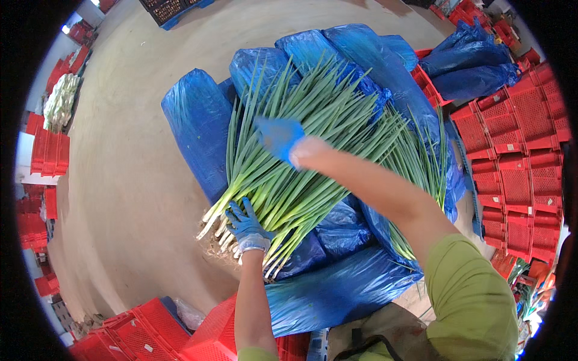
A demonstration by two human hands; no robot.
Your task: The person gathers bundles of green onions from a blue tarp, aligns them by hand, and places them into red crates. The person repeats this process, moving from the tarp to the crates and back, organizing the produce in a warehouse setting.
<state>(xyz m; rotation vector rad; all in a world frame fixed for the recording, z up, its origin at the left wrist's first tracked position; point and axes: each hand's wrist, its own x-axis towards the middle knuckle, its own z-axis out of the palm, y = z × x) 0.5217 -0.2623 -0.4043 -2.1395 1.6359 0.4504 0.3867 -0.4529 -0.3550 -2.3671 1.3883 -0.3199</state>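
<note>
A large loose heap of green onions (325,122) lies over blue plastic-wrapped bundles (194,117), with white root ends toward the lower left and green tops toward the upper right. My left hand (247,225), in a blue glove, rests with spread fingers on the pale stalks near the roots. Across the green leaves reaches my right hand (277,137), also blue-gloved and blurred by motion. Its fingers are too smeared to show whether they hold any leaves.
Stacked red plastic crates (519,167) stand at the right, and more red crates (144,334) at the lower left. Blue wrapped bundles (469,63) rest on a crate at upper right. Bundled pale vegetables (61,101) sit by the left wall, across the concrete floor (131,149).
</note>
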